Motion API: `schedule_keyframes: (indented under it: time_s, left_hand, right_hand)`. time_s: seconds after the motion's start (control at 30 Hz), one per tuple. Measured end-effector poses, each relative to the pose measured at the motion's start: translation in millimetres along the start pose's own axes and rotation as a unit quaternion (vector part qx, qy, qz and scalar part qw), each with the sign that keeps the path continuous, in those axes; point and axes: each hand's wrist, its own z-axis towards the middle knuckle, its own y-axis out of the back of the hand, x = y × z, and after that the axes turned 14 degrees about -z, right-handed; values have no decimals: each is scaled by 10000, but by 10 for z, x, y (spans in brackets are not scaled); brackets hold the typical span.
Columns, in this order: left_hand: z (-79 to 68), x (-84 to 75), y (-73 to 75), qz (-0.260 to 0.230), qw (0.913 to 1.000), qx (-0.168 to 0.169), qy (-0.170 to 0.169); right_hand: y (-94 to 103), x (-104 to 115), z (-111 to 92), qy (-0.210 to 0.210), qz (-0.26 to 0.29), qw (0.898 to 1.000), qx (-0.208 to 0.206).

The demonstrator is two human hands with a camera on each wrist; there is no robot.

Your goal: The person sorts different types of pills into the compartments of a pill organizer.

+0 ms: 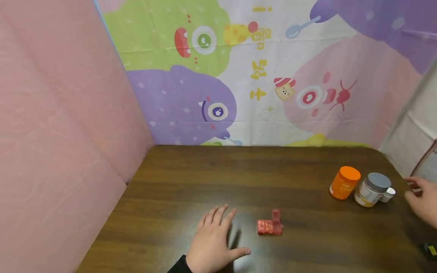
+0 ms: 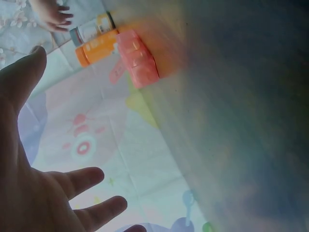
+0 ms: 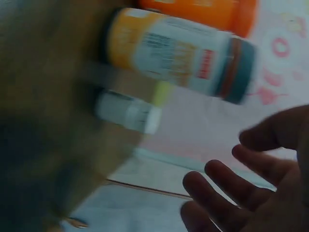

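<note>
A small red pill organizer [image 1: 269, 226] lies on the table with one lid raised at its right end. Just left of it my left hand [image 1: 213, 242] hovers with fingers spread, holding nothing; the left wrist view shows the pill organizer [image 2: 137, 58] beyond the thumb. At the table's right side my right hand [image 1: 423, 199] is in the air, fingers loosely bent and grasping nothing. Closest to it stands a little white-capped bottle [image 1: 388, 195], partly behind a grey-lidded jar [image 1: 372, 190]. The right wrist view has that small bottle [image 3: 128, 112] a short way from the fingertips.
An orange jar [image 1: 345, 182] stands left of the grey-lidded one. A black and yellow object [image 1: 429, 251] is cut off at the right edge. Behind the brown table [image 1: 205, 170] hangs a cartoon-printed cloth [image 1: 259, 125], with a pink cloth [image 1: 68, 132] on the left.
</note>
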Motion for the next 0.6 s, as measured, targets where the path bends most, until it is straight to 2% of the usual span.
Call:
schedule_keyframes:
  time_s: [0.13,0.2,0.3,0.5,0.6]
  left_hand:
    - [5,-16,12,35,9998,174,91]
    - [-4,-14,16,43,9996,231,131]
    - [-16,-18,15,43,9995,266,149]
    - [-40,-23,20,-10,9996,244,158]
    - [-46,-28,31,-9,9996,215,171]
  right_hand:
    - [139,212,-37,489,-606,9898,1193]
    - [189,332,-28,671,-751,9835,1505]
    - [228,432,14,943,-659,9781,1733]
    - [163,372,78,1116,-726,9637,2316]
    - [127,358,34,1060,-855,9646,2260]
